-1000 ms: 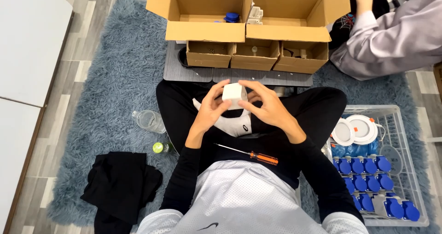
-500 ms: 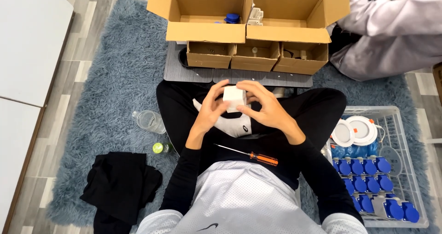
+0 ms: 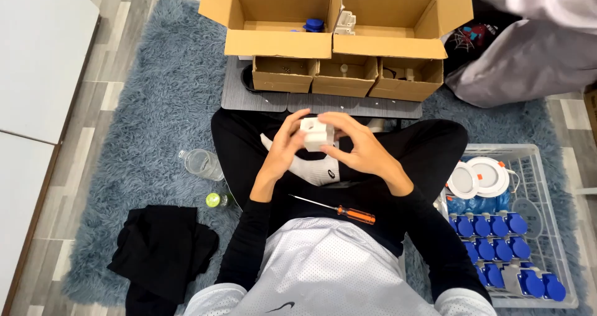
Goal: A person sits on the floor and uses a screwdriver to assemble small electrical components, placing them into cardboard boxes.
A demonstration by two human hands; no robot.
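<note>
From the head camera, both hands met over the person's crossed legs, holding a small white block (image 3: 316,133) between them. The left hand (image 3: 285,143) had its fingers (image 3: 297,120) curled round the block's left side, gripping it; the right hand (image 3: 360,147) closed on it from the right and above, fingers wrapped over the top edge. What kind of part the block was could not be told, perhaps a plastic housing.

On the lap, just below the hands, lay a screwdriver (image 3: 336,208) with an orange handle. A white sock (image 3: 314,167) showed under the hands. To the right stood a wire basket (image 3: 542,167) holding blue-capped parts (image 3: 491,226) and two round white discs (image 3: 479,178). Ahead sat two open cartons (image 3: 339,18) with three smaller boxes (image 3: 345,77) in front. On the grey rug (image 3: 155,92) to the left lay a clear bottle (image 3: 202,164), a green cap (image 3: 213,199) and a black cloth (image 3: 161,251). Another person's sleeve (image 3: 535,49) showed at upper right.
</note>
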